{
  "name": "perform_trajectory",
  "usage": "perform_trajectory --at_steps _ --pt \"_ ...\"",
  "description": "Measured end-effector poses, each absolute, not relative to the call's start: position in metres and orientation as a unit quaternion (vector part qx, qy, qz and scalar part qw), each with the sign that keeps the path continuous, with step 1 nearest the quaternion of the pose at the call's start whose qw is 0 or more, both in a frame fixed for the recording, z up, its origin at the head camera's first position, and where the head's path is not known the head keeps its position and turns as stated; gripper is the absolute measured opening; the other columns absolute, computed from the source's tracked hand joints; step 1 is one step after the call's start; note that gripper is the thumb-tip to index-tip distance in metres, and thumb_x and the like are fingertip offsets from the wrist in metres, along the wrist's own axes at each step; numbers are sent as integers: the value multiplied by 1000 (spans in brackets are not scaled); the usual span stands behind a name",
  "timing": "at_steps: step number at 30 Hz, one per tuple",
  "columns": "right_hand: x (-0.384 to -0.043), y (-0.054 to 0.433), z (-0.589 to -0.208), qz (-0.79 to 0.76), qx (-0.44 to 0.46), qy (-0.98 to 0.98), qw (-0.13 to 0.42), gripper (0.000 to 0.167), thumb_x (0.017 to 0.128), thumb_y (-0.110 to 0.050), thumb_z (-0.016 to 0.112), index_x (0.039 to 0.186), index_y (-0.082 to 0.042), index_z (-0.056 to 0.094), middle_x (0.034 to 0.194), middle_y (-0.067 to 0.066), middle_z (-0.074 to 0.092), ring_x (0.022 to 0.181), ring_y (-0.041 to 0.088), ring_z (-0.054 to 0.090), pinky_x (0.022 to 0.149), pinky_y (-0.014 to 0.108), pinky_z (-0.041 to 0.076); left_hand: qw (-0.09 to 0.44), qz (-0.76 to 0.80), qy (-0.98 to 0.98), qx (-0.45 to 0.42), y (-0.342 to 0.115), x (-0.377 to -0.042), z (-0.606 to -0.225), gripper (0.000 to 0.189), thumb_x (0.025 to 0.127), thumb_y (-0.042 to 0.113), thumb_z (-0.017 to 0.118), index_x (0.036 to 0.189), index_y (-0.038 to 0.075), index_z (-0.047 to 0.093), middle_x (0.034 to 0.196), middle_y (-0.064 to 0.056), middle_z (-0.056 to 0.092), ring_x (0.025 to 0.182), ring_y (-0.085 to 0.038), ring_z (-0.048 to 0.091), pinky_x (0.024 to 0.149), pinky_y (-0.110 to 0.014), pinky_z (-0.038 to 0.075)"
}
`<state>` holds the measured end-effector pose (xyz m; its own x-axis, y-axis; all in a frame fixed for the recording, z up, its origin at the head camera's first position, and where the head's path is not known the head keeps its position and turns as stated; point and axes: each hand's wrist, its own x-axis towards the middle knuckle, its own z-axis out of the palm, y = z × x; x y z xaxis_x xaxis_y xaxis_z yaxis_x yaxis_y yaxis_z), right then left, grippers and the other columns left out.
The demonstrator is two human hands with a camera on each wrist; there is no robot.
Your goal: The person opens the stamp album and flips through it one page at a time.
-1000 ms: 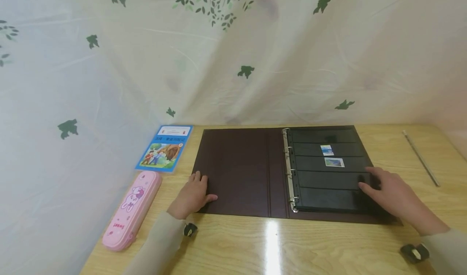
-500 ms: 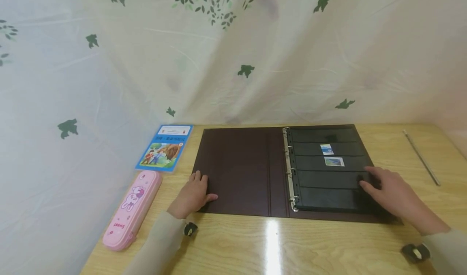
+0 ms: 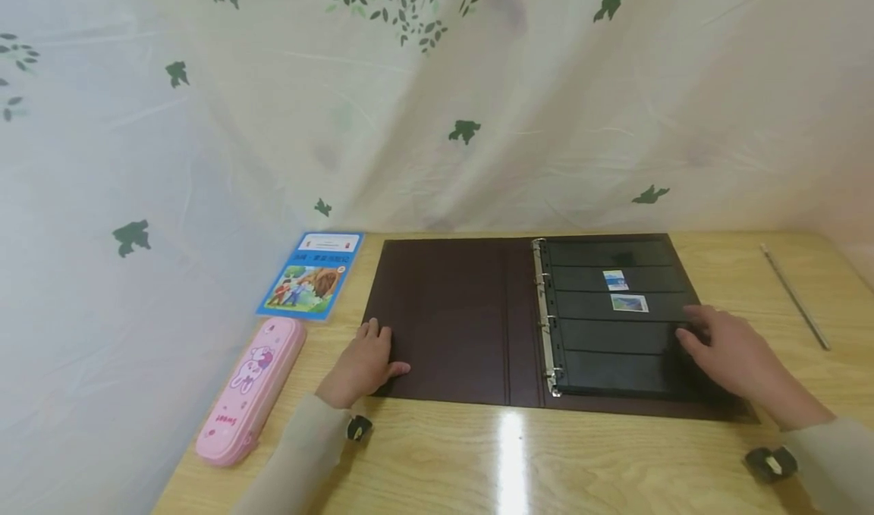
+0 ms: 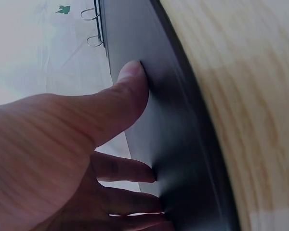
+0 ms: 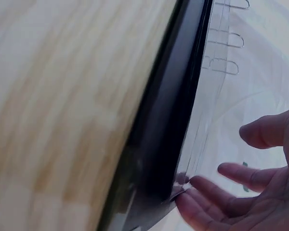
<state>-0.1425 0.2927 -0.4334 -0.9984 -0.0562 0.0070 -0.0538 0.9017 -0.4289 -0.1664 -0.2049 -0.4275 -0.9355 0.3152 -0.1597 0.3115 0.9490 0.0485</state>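
Note:
A dark brown ring binder [image 3: 437, 318] lies spread on the table, with black pocket pages [image 3: 608, 375] on its right side. Two small stamps, one blue and white [image 3: 615, 280] and one with a landscape [image 3: 629, 303], sit in the upper pockets. My left hand [image 3: 362, 363] rests on the left cover's edge; in the left wrist view its thumb and fingertips touch the dark cover. At the right edge of the pages is my right hand [image 3: 734, 352]. The right wrist view shows its thumb apart from the fingers, with fingertips [image 5: 183, 197] right at the page edge.
A pink pencil case [image 3: 251, 394] with a bunny print lies left of the binder, below a blue picture booklet [image 3: 310, 276]. To the right is a thin silvery rod [image 3: 795, 296]. A pale cloth with green bird prints [image 3: 464, 131] hangs behind the wooden table [image 3: 437, 454].
My right hand has shifted slightly at the page edge, its thumb a little higher. The left hand stays on the cover, and the head view has moved slightly.

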Motion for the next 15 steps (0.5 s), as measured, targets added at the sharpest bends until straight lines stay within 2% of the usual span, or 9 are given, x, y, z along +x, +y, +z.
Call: perform_trajectory --at_steps 8,15 --pt "-150 292 -433 -206 -6 978 26 54 94 -19 53 123 25 40 119 47 40 108 60 40 85 66 34 89 16 984 154 -204 -165 -426 64 85 45 66 117 -8 52 110 -23 48 111 -37 45 93 -45 42" --pt "-148 291 -432 -221 2 975 12 51 95 -18 50 124 22 41 117 45 42 105 59 41 83 67 34 87 14 984 154 -204 -165 -426 63 85 46 66 116 -8 52 109 -23 48 111 -37 45 92 -44 43"
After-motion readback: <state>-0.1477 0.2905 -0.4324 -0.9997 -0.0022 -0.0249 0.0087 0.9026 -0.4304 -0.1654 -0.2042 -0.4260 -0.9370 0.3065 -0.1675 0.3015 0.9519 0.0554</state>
